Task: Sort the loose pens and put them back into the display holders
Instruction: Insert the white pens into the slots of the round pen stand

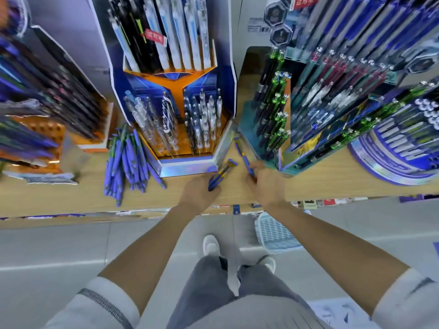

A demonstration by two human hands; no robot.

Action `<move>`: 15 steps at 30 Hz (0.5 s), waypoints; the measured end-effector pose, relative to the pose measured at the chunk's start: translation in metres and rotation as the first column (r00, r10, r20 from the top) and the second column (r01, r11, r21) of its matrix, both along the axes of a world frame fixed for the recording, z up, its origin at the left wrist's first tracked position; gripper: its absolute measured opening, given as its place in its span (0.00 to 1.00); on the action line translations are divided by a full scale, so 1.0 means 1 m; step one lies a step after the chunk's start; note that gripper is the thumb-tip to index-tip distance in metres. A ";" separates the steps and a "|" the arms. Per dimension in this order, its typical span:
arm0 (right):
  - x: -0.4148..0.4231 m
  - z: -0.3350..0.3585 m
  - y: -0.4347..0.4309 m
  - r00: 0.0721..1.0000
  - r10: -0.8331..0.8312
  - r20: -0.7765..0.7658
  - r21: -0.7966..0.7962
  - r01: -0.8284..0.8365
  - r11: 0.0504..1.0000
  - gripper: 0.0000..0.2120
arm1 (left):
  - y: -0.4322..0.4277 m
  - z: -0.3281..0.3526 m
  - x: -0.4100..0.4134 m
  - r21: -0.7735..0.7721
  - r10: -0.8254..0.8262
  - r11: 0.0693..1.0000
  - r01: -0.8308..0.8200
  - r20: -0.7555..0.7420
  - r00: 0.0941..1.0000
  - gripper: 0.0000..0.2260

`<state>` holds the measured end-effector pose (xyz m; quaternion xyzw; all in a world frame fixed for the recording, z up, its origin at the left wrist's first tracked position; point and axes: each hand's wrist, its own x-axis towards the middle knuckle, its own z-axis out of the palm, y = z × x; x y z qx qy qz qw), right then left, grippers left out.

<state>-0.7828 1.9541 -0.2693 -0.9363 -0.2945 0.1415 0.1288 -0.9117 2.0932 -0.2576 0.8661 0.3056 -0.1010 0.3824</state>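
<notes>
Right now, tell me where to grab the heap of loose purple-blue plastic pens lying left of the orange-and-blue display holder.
Clasp the heap of purple-blue pens across its middle, coming down from above on your side. The pens lie roughly parallel, pointing away from you, so a crosswise grip should gather them. Their near tips fan out, and the far ends crowd the orange-and-blue display holder.

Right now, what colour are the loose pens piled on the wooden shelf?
The pile is blue-purple with some green; the head view shows it.
</notes>
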 end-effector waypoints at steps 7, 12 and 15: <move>-0.006 -0.008 0.007 0.999 -0.033 -0.041 0.035 0.035 0.999 0.11 | 0.002 -0.007 -0.011 -0.102 0.076 0.992 -0.067 0.087 0.993 0.05; -0.007 -0.007 0.001 0.937 -0.090 -0.338 0.164 0.153 0.975 0.13 | -0.003 -0.010 -0.016 -0.116 0.127 0.987 -0.110 0.148 0.981 0.07; -0.010 0.001 -0.014 0.879 -0.014 -0.476 0.287 0.170 0.943 0.11 | -0.011 -0.010 -0.020 -0.140 0.187 0.977 -0.161 0.195 0.963 0.03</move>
